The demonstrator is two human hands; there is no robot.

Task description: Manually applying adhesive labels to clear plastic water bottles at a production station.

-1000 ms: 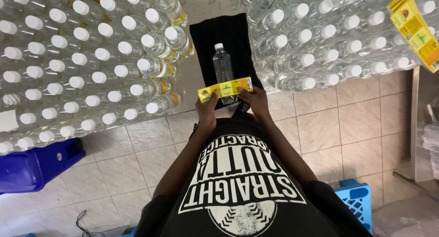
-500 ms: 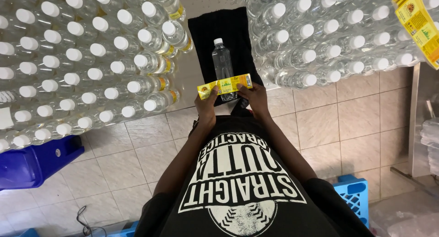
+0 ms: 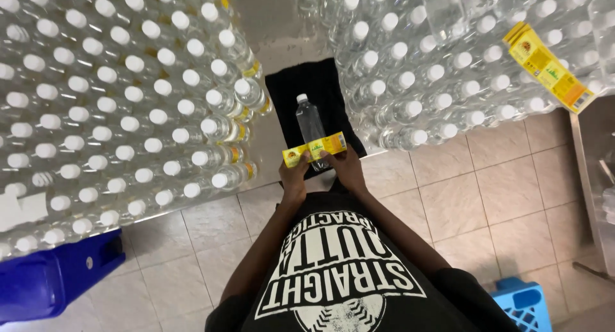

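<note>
1. Two hands meet at the centre of the frame, just above your dark printed shirt. Your left hand (image 3: 293,172) pinches the left end of a yellow label strip (image 3: 314,149); your right hand (image 3: 346,162) closes its fingers on the right part of the strip.
2. You hold the strip stretched crosswise over the lower body of a single clear bottle (image 3: 311,128) with a white cap. The bottle lies on its side on a black cloth (image 3: 333,92), cap pointing to the top of the frame.
3. Judged from this, the step in hand is laying the label onto the bottle. Whether the strip already touches the plastic cannot be told.
4. The next move seems to call for keeping the strip square to the bottle and pressing it around the curved wall without creases.
5. Both forearms run up from the bottom of the frame and angle inward, wrists close together, elbows tucked beside your body.
6. Stacked bottles (image 3: 128,108) with white caps fill the upper left, and a second stack (image 3: 435,82) fills the upper right. Spare yellow labels (image 3: 548,66) rest on the right stack.
7. Blue crates (image 3: 54,277) sit at lower left and lower right on the tiled floor (image 3: 487,197).
</note>
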